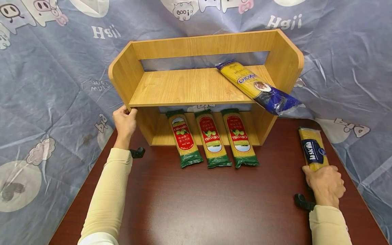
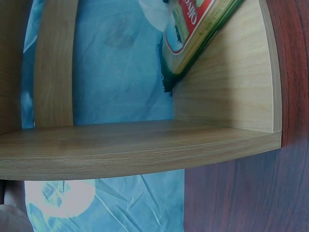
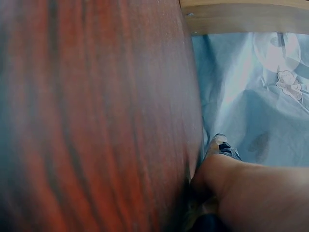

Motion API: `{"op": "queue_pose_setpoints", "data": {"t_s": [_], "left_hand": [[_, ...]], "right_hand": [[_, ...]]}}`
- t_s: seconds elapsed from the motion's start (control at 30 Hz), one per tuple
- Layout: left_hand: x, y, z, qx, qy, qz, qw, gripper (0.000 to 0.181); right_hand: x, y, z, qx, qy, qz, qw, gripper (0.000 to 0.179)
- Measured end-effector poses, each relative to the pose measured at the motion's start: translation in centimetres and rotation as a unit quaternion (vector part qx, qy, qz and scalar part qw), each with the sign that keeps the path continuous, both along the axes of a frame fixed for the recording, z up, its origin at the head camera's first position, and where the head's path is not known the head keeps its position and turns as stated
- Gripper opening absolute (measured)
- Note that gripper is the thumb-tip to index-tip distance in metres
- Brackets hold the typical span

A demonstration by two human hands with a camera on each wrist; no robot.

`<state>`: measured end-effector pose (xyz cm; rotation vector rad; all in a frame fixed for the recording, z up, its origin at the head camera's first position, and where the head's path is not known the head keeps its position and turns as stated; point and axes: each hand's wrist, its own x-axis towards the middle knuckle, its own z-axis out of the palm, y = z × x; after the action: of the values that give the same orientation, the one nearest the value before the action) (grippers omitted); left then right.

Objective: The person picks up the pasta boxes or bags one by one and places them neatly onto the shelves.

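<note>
My left hand [image 1: 125,124] grips the left side panel of a wooden shelf [image 1: 171,86], just below its middle board; only a bit of that hand [image 2: 13,218] shows in the left wrist view. At the table's right edge my right hand [image 1: 326,182] holds the near end of a yellow spaghetti packet [image 1: 313,149] with a dark blue "la sicilia" label. The packet's far part lies along the table. In the right wrist view the right hand [image 3: 256,188] hides most of it.
Three green-ended spaghetti packets, left [image 1: 185,139], middle [image 1: 212,139] and right [image 1: 240,137], lean out of the lower compartment onto the dark red table [image 1: 214,204]. A blue-ended spaghetti packet [image 1: 248,80] lies slanted on the upper board, overhanging its front right. Printed grey cloth [image 1: 61,85] surrounds the table.
</note>
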<state>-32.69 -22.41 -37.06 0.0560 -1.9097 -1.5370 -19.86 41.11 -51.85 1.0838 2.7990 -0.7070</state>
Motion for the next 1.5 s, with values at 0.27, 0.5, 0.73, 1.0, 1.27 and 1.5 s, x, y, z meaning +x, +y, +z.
{"op": "queue_pose_setpoints", "data": {"t_s": [0.27,0.5,0.73,1.0,1.27,1.5], "left_hand": [[0.3,0.0,0.1,-0.013,0.002,0.004,0.9999,0.016],[0.5,-0.1,0.1,-0.007,-0.001,0.003,1.0000,0.014],[0.3,-0.1,0.0,-0.018,0.000,-0.002,0.9998,0.012],[0.4,-0.2,0.1,-0.010,-0.014,-0.001,0.9998,0.015],[-1.8,-1.5,-1.9,-0.006,-0.019,0.003,0.9998,0.018],[-2.4,-1.9,-2.5,-0.017,-0.014,0.012,0.9997,0.015]], "right_hand": [[0.6,-0.4,0.3,0.001,0.006,0.009,0.9999,0.106],[0.9,-0.4,0.6,-0.005,0.004,0.008,0.9999,0.101],[0.9,0.1,0.8,-0.017,-0.003,0.006,0.9998,0.099],[1.6,0.2,0.9,-0.018,-0.002,0.006,0.9998,0.095],[2.3,0.0,2.4,-0.015,0.015,0.018,0.9996,0.093],[2.8,-0.2,4.9,0.002,0.026,0.035,0.9990,0.093]]}}
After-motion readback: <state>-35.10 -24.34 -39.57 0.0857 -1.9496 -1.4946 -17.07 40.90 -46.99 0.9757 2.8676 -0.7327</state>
